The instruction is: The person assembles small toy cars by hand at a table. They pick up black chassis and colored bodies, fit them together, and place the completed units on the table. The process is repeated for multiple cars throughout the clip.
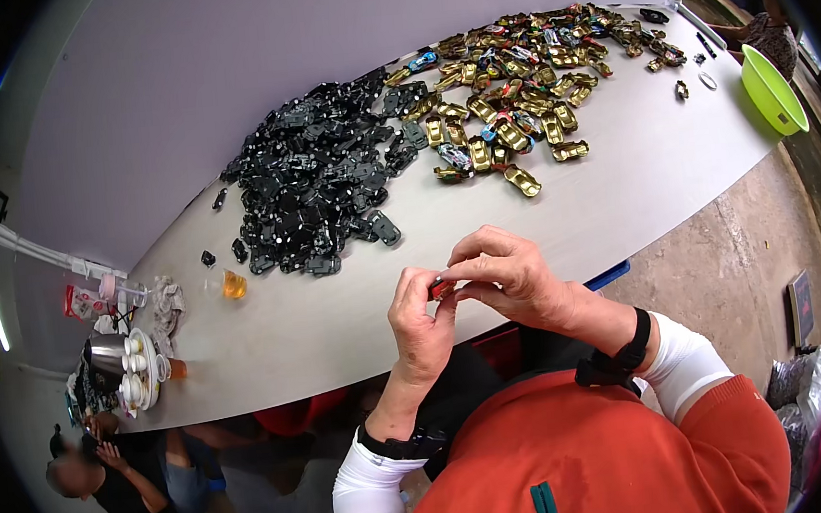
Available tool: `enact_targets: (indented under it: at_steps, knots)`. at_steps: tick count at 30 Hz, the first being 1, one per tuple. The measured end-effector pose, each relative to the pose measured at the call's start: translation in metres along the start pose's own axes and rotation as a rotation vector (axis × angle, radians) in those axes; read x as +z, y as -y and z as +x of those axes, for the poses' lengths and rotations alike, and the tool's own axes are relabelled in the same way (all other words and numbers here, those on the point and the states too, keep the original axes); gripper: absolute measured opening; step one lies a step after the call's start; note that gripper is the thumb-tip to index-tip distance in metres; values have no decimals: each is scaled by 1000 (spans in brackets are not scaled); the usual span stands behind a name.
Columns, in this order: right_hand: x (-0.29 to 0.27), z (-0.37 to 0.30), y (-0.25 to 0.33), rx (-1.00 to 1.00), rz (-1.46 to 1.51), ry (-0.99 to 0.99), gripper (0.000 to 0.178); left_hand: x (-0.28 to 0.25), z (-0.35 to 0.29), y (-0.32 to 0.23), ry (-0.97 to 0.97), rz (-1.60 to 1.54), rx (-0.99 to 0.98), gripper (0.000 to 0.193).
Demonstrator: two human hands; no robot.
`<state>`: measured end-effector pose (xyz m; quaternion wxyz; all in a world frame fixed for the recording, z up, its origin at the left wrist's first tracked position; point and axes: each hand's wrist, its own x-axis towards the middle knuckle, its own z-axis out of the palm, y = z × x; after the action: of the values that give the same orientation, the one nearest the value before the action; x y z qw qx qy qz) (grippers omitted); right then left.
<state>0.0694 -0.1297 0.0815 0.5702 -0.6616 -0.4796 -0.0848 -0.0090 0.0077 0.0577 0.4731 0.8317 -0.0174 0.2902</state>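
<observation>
Red-orange top (pixel 579 436) nearest. Left hand (pixel 419 325) and right hand (pixel 520 282), fingers closed, pinch one small red piece (pixel 439 291), apparently unfinished. Seemingly outstanding on counter (pixel 635 166): loose heaps, black pieces (pixel 303 183) and gold cars (pixel 522 180).

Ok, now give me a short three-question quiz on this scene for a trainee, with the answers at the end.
1. True or false: the pile of black parts lies to the left of the pile of mostly gold toy cars.
2. What colour is the basin at the right end of the table? A blue, B lime green, C white.
3. Fill in the blank: the left hand and the right hand meet at a small item whose visible part is mostly ____.

Key: 1 true; 2 B; 3 red.
</observation>
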Motion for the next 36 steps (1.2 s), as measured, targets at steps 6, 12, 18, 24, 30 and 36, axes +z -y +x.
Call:
enact_targets:
  at_steps: [6, 12, 18, 24, 30, 36]
  knots:
    - [7, -1, 2, -9, -41, 3, 26, -1, -9, -4, 88, -214, -153, 18]
    - [2, 3, 12, 38, -103, -52, 24, 4, -12, -7, 73, -302, -169, 19]
    - [5, -4, 7, 56, -105, -3, 28, 4, -6, -8, 39, -82, -38, 20]
    - [4, -7, 14, 373, 310, -30, 34, -2, 2, 7, -155, 221, 422, 34]
    - [-9, -14, 2, 940, 912, 170, 28, -7, -6, 12, -185, 356, 466, 40]
    - [-5, -11, 4, 1093, 987, 149, 24, -10, -5, 12, -191, 434, 517, 44]
